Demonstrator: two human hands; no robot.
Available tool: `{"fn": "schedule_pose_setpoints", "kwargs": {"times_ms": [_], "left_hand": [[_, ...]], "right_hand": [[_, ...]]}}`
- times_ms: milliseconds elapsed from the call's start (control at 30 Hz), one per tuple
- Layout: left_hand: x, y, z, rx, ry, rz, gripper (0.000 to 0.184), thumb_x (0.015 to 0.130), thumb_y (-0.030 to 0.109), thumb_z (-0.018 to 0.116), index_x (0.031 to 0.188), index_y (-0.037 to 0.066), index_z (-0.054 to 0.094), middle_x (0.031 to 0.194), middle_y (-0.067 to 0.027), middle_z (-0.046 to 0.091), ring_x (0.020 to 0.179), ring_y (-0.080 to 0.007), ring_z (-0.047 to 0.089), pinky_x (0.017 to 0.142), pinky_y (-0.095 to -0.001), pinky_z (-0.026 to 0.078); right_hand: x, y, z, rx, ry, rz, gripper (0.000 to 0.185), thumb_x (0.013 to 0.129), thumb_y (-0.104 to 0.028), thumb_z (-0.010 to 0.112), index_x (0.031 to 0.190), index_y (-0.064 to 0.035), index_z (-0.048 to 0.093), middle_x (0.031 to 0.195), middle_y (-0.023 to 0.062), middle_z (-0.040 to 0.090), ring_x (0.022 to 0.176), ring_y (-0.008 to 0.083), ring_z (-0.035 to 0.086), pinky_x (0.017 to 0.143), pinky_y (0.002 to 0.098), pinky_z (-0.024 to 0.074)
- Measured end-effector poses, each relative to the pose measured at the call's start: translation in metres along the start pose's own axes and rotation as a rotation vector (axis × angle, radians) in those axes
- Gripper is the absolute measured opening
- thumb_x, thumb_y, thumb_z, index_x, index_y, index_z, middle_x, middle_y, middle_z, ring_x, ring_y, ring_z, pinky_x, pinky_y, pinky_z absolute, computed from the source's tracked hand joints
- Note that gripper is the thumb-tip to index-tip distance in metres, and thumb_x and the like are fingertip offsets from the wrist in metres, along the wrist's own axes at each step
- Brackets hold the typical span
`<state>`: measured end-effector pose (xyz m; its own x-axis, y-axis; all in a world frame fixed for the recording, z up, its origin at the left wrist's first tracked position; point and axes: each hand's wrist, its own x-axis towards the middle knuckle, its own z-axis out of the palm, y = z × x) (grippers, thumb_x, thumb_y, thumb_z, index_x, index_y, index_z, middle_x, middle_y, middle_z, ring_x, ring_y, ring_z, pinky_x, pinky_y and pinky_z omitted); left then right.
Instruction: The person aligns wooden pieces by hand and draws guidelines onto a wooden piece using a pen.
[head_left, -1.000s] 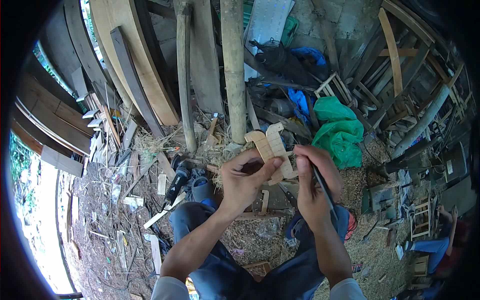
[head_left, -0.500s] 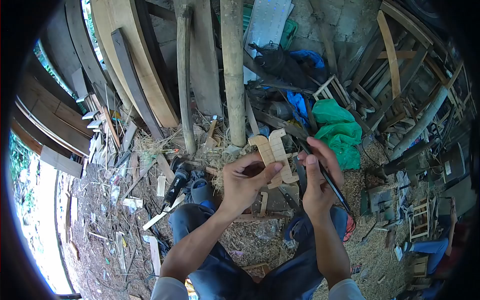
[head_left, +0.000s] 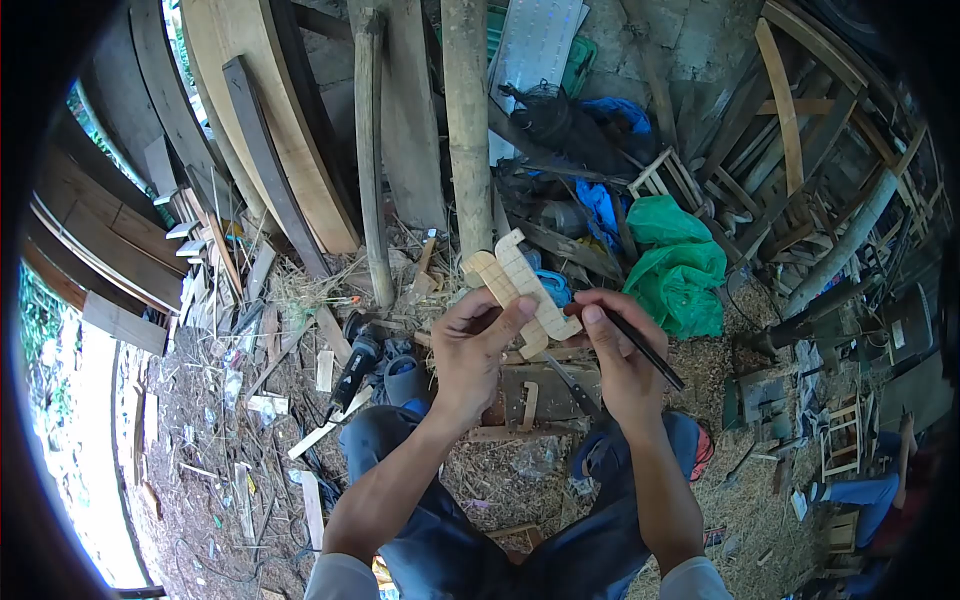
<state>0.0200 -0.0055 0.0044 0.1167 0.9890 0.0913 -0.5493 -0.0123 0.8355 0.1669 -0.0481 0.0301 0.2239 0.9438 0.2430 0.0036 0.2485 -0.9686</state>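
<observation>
In front of my knees, my left hand (head_left: 468,352) grips two flat, pale wooden pieces (head_left: 522,278) with curved ends, lying against each other. Thin lines are marked across their faces. My right hand (head_left: 630,368) is closed around a slim black tool (head_left: 655,358) of a kind I cannot make out, its fingertips close to the lower right end of the pieces. Below them on a low wooden block (head_left: 508,385) lies a small bracket-shaped wooden piece (head_left: 531,402). Beside it rests a bladed tool with a dark handle (head_left: 583,398).
An angle grinder (head_left: 354,376) lies on the littered ground at left. Upright poles (head_left: 467,150) and leaning planks (head_left: 290,130) stand ahead. Green plastic sheeting (head_left: 680,275) is heaped ahead to the right. Another person's leg (head_left: 858,492) shows at far right.
The wooden pieces have shifted left and tilted, with their lower end swung toward my right hand. My right hand has moved slightly left, and the black tool lies at a flatter angle.
</observation>
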Motion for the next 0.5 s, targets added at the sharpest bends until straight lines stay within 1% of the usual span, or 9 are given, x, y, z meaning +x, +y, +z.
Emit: {"fn": "schedule_pose_setpoints", "kwargs": {"times_ms": [67,167,233,367,433,500], "left_hand": [[0.0,0.0,0.0,0.013,0.007,0.017,0.014,0.083,0.006,0.07,0.094,-0.001,0.066,0.088,-0.0039,0.068,0.079,-0.0059,0.061,0.072,-0.0213,0.047],[-0.001,0.001,0.001,0.02,0.01,0.038,0.014,0.083,0.006,0.07,0.094,-0.001,0.066,0.088,-0.004,0.068,0.079,-0.0057,0.061,0.072,-0.0209,0.047],[-0.002,0.003,0.002,0.045,0.02,0.04,0.014,0.083,0.006,0.07,0.095,-0.001,0.066,0.087,-0.004,0.068,0.079,-0.0056,0.061,0.071,-0.0205,0.047],[-0.002,0.001,0.001,0.029,0.028,0.029,0.014,0.083,0.006,0.07,0.095,-0.001,0.066,0.087,-0.0044,0.068,0.078,-0.0058,0.061,0.071,-0.0204,0.047],[-0.003,0.0,0.0,0.075,0.006,0.037,0.014,0.083,0.006,0.07,0.094,-0.001,0.066,0.087,-0.0049,0.068,0.078,-0.006,0.061,0.071,-0.0203,0.047],[-0.003,0.0,0.002,0.064,0.01,0.043,0.014,0.083,0.005,0.07,0.094,-0.001,0.066,0.087,-0.0049,0.068,0.078,-0.006,0.061,0.07,-0.0201,0.047]], "right_hand": [[0.0,0.001,0.001,0.011,-0.02,0.019,0.024,0.093,-0.018,0.057,0.105,0.0019,0.061,0.095,0.0103,0.063,0.085,0.0139,0.063,0.07,0.0276,0.0563],[-0.001,0.002,0.002,0.012,-0.047,-0.01,0.022,0.092,-0.015,0.059,0.105,0.0025,0.06,0.096,0.0103,0.063,0.085,0.0147,0.064,0.071,0.0276,0.0563],[-0.003,0.003,0.003,0.098,-0.057,0.036,0.023,0.09,-0.014,0.061,0.106,0.003,0.06,0.097,0.0106,0.062,0.087,0.0151,0.063,0.072,0.0275,0.0565],[-0.005,0.004,0.008,0.066,-0.082,0.018,0.025,0.088,-0.01,0.063,0.108,0.0027,0.058,0.098,0.0106,0.061,0.089,0.0149,0.063,0.072,0.0273,0.0562],[-0.006,0.007,0.012,0.03,-0.071,-0.034,0.027,0.086,-0.006,0.065,0.109,0.0022,0.056,0.098,0.0111,0.061,0.089,0.0144,0.063,0.073,0.0264,0.0553],[-0.007,0.008,0.014,0.032,-0.051,-0.012,0.028,0.085,-0.005,0.066,0.109,0.0023,0.056,0.098,0.0109,0.061,0.088,0.014,0.063,0.072,0.0255,0.0548]]}}
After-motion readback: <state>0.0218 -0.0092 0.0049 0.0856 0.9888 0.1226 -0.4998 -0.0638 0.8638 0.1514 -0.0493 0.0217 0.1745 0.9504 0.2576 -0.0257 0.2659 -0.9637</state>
